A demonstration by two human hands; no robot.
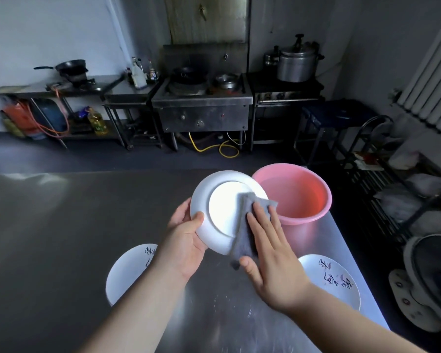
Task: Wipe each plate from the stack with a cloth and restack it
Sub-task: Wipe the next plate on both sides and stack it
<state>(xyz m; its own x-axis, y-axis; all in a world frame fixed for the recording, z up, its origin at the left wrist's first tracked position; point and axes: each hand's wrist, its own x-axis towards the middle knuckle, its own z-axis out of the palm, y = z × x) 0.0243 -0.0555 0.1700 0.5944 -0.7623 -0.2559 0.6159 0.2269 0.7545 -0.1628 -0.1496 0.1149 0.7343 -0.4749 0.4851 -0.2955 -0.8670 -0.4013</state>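
Your left hand (186, 240) grips the white plate (222, 212) by its rim, tilted underside up above the steel table (49, 225). Your right hand (270, 250) presses the grey cloth (250, 225) flat against the plate's right edge, fingers straight. A pink basin (313, 215) sits just behind; patterned plates lie left (127, 271) and right (334, 278)

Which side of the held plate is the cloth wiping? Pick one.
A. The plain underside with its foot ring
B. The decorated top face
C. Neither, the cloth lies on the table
A: the white plate shows its plain underside and foot ring, with the right hand pressing the grey cloth against it.
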